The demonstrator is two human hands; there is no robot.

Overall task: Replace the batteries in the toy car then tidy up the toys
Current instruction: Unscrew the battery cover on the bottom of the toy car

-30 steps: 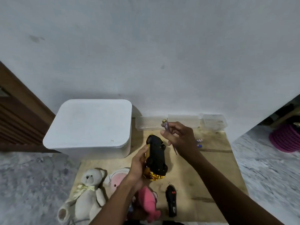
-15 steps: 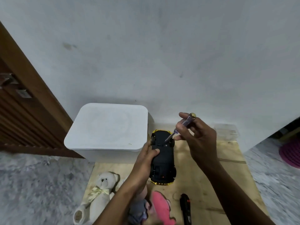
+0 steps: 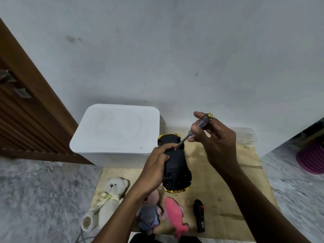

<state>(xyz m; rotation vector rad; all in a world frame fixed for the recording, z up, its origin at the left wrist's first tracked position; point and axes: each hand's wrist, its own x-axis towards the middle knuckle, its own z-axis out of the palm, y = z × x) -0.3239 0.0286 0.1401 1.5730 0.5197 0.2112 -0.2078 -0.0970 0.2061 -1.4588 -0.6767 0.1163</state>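
The toy car is black with gold trim and is turned belly-up above the wooden board. My left hand grips its left side, thumb on the underside. My right hand pinches a clear-handled screwdriver with a brass cap. The screwdriver's tip touches the car's underside near the far end. A black remote control lies on the board near me.
A white lidded bin stands at the wall left of the car. A white teddy bear, a pink doll and a pink plush fish lie at the board's near left. A wooden door is on the left; a magenta basket is far right.
The car was turned from its side to belly-up and held over the board. My right hand brought the screwdriver tip down onto the underside. The view moved closer.
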